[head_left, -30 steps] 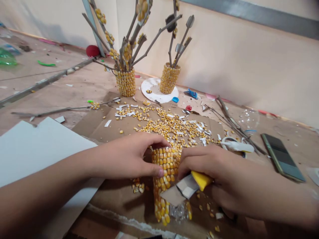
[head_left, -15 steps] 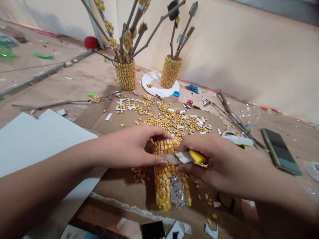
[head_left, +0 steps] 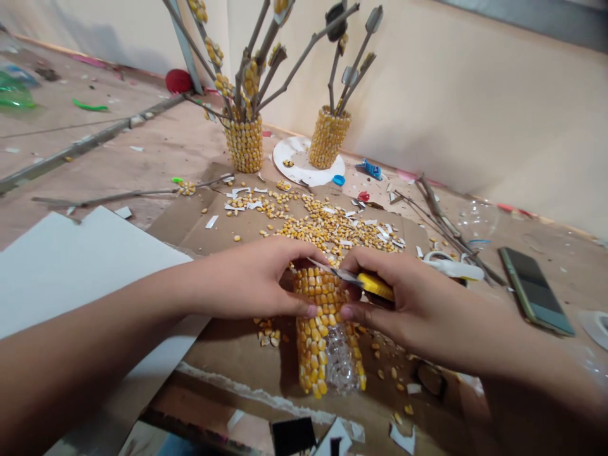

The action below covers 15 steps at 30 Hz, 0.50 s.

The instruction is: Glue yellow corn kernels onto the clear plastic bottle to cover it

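A clear plastic container covered with corn kernels (head_left: 311, 354) stands in front of me, with a bare see-through patch low on its right side. My left hand (head_left: 280, 278) grips its upper left, thumb on the near face and fingers behind the rim. In my right hand (head_left: 384, 285) is a yellow utility knife (head_left: 375, 286), its blade pointing left across the top rim. My right thumb presses on the kernels below the knife. The blade tip lies close to my left fingers.
Loose corn kernels (head_left: 327, 221) and white scraps cover the cardboard (head_left: 190, 221) beyond. Two corn-covered pots (head_left: 244, 149) with twigs stand at the back, one on a white disc (head_left: 285, 171). A phone (head_left: 536, 291), scissors (head_left: 451, 267) and white sheet (head_left: 85, 272) lie around.
The knife blade has moved up from the container's near face to its top rim. My right thumb now rests on the kernels. The view has shifted slightly.
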{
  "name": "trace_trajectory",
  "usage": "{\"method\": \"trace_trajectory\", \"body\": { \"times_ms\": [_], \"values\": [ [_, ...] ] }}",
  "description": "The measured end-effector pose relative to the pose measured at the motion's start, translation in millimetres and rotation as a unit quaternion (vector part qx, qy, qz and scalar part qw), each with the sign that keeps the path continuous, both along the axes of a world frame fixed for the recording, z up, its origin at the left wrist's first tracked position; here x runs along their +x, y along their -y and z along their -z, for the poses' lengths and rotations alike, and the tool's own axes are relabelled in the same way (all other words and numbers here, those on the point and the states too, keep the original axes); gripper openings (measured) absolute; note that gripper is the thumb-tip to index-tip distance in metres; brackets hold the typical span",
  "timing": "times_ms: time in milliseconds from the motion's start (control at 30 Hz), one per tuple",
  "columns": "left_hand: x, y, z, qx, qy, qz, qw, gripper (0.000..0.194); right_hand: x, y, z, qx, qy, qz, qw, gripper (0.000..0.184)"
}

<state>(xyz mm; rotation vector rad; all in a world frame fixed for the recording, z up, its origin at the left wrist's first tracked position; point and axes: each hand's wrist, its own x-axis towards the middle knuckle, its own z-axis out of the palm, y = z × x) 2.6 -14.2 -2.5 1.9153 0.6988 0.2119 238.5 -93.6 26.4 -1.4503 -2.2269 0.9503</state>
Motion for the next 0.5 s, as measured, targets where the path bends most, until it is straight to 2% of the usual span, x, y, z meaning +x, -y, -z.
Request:
{"method": "trace_trajectory", "body": {
  "times_ms": [100, 200, 300, 400, 500],
  "values": [
    [-6, -8, -10.2, 0.027, -0.016, 0.012, 0.999, 0.04, 8, 2, -9.9, 0.029, -0.014, 0.038, 0.999, 0.007],
    [-19, -21, -26.6, 0.084, -0.015, -0.012, 0.996, 0.03, 18, 8, -20.6, 0.088, -0.035, 0.115, 0.989, 0.015],
    [-31, -31, -38.5, 0.142, -0.102, -0.02, 0.984, 0.013, 26, 19, -24.3, 0.129, -0.016, 0.173, 0.976, 0.016],
    [-37, -32, -36.2, 0.219, -0.206, 0.023, 0.954, 0.015, 32, 39, -18.8, 0.179, 0.023, 0.164, 0.97, 0.018],
    [-34, -28, -23.3, 0.294, -0.266, 0.038, 0.917, 0.022, 35, 70, -4.1, 0.227, 0.029, 0.19, 0.955, 0.018]
  ]
}}
